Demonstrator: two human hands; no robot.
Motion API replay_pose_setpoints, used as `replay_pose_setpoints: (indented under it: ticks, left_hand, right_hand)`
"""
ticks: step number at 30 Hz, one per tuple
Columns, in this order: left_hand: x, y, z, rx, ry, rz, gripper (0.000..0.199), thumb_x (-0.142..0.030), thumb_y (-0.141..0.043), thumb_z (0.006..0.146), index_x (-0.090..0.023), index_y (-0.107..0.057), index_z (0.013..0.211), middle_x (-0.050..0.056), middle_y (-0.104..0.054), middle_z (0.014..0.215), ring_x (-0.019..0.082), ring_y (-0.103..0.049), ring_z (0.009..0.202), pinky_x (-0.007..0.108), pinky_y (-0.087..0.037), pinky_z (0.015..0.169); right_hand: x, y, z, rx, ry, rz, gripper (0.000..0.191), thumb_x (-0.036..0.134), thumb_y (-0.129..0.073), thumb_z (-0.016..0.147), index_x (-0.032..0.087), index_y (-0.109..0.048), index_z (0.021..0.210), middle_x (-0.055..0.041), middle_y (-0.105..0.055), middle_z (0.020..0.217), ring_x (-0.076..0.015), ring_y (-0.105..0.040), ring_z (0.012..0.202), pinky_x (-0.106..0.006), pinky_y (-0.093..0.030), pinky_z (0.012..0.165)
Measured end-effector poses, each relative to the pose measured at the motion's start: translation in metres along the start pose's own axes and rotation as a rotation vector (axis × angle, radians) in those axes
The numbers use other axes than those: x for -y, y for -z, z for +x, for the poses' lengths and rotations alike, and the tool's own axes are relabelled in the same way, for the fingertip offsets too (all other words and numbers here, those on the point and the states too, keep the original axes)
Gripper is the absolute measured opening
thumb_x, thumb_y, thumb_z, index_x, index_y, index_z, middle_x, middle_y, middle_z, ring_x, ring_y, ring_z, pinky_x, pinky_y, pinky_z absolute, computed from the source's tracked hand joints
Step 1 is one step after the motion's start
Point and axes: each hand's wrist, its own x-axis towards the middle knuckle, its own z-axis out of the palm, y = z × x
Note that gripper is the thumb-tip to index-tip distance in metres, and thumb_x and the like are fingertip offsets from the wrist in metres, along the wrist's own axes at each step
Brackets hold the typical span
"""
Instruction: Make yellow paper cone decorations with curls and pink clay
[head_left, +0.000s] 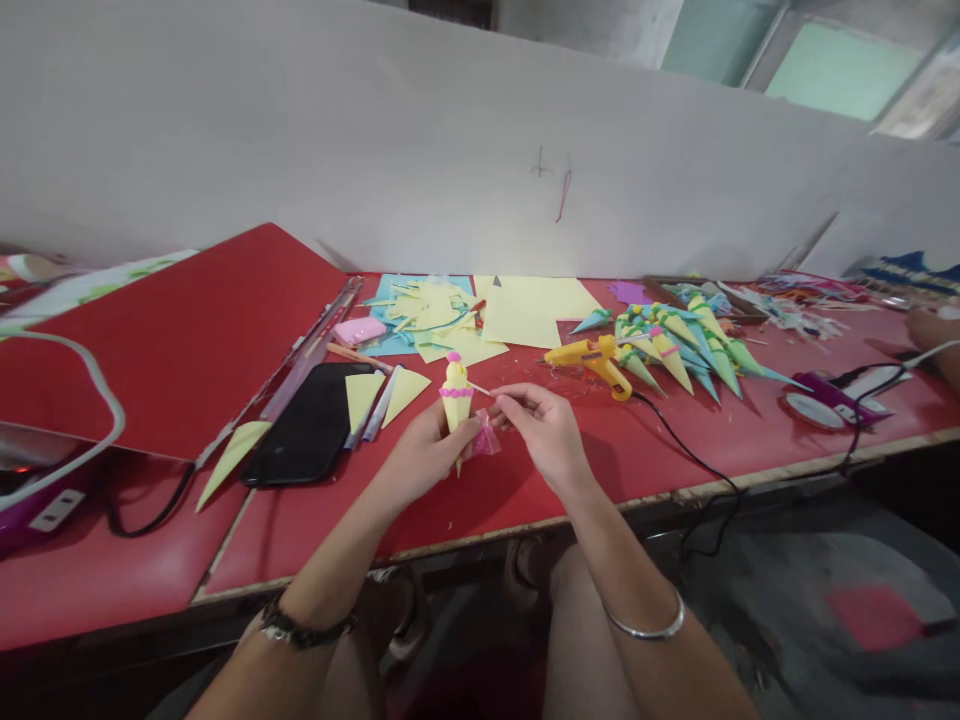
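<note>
Upright in my left hand (427, 445) is a yellow paper ice cream cone (456, 405), topped with a pale yellow swirl, a pink ball and a pink band round its rim. My left fingers are closed about its lower part. My right hand (541, 425) pinches a thin pale stick (481, 389), whose tip reaches the cone's side near the pink band; whether it touches I cannot tell. A crumpled piece of pink plastic wrap (484, 436) shows between the hands, and which hand holds it is unclear.
A yellow glue gun (592, 362) lies to the right, its black cord trailing off the edge. Beyond it is a pile of finished paper cones (675, 345). Left are a black phone (300, 425), yellow paper pieces (405, 392) and a pink clay packet (360, 331).
</note>
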Motion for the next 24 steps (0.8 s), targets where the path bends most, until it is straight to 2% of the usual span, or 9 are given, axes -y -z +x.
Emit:
replay_pose_setpoints:
  ticks: [2, 5, 9, 12, 18, 21, 24]
  left_hand:
    - [-0.0052, -0.0006, -0.0031, 0.083, 0.008, -0.104, 0.029, -0.041, -0.04, 0.079, -0.019, -0.037, 0.06, -0.005, -0.037, 0.05, 0.007, -0.033, 0.042, 0.021, -0.027, 0.043]
    - [-0.0101, -0.0014, -0.0056, 0.152, 0.008, -0.214, 0.031, -0.041, -0.038, 0.08, -0.018, -0.037, 0.058, -0.005, -0.034, 0.048, 0.006, -0.029, 0.042, 0.021, -0.024, 0.04]
    - [-0.0095, -0.002, -0.0054, 0.158, 0.059, -0.351, 0.032, -0.04, -0.04, 0.079, -0.018, -0.037, 0.056, -0.006, -0.034, 0.048, 0.005, -0.027, 0.04, 0.018, -0.021, 0.037]
    - [-0.0069, -0.0023, -0.0051, 0.159, 0.073, -0.442, 0.028, -0.038, -0.041, 0.079, -0.018, -0.04, 0.06, -0.006, -0.032, 0.048, 0.005, -0.026, 0.041, 0.018, -0.021, 0.038]
    - [-0.0039, -0.0023, -0.005, 0.223, 0.015, -0.542, 0.023, -0.035, -0.039, 0.082, -0.017, -0.044, 0.068, -0.007, -0.03, 0.048, 0.007, -0.024, 0.043, 0.019, -0.024, 0.043]
    - [-0.0045, -0.0022, -0.0055, 0.198, 0.039, -0.561, 0.024, -0.038, -0.038, 0.083, -0.018, -0.045, 0.071, -0.007, -0.031, 0.05, 0.007, -0.027, 0.045, 0.019, -0.023, 0.043]
    - [-0.0052, -0.0027, -0.0063, 0.19, 0.029, -0.581, 0.024, -0.04, -0.04, 0.082, -0.018, -0.049, 0.081, -0.006, -0.036, 0.053, 0.006, -0.03, 0.046, 0.019, -0.023, 0.042]
  right_hand:
    - [0.0002, -0.0009, -0.0006, -0.014, -0.001, -0.005, 0.011, 0.025, -0.059, 0.069, 0.017, -0.063, 0.076, -0.0005, -0.065, 0.067, -0.0134, -0.063, 0.063, -0.025, -0.052, 0.063]
    - [0.0019, -0.0019, -0.0021, -0.011, 0.013, 0.005, 0.015, 0.027, -0.056, 0.073, 0.018, -0.064, 0.082, -0.002, -0.067, 0.073, -0.0144, -0.064, 0.068, -0.026, -0.052, 0.066]
    - [0.0049, -0.0016, -0.0039, -0.056, 0.06, -0.063, 0.02, 0.032, -0.051, 0.077, 0.018, -0.065, 0.08, 0.0011, -0.06, 0.059, -0.0098, -0.056, 0.053, -0.022, -0.047, 0.053]
    - [0.0038, -0.0007, -0.0037, -0.067, 0.07, -0.101, 0.019, 0.03, -0.052, 0.077, 0.018, -0.066, 0.078, 0.0028, -0.055, 0.055, -0.0082, -0.05, 0.049, -0.02, -0.043, 0.049]
    - [0.001, -0.0024, -0.0021, -0.098, 0.021, 0.066, 0.018, 0.027, -0.058, 0.072, 0.019, -0.064, 0.087, -0.0014, -0.065, 0.074, -0.0126, -0.06, 0.068, -0.026, -0.049, 0.067]
    - [0.0036, -0.0034, -0.003, -0.141, 0.023, 0.088, 0.015, 0.03, -0.058, 0.072, 0.017, -0.064, 0.076, 0.0, -0.062, 0.064, -0.0106, -0.058, 0.056, -0.024, -0.048, 0.057]
    - [0.0055, -0.0031, -0.0036, -0.183, 0.077, 0.091, 0.016, 0.032, -0.06, 0.071, 0.017, -0.06, 0.064, 0.0049, -0.051, 0.049, -0.0059, -0.045, 0.042, -0.019, -0.039, 0.044]
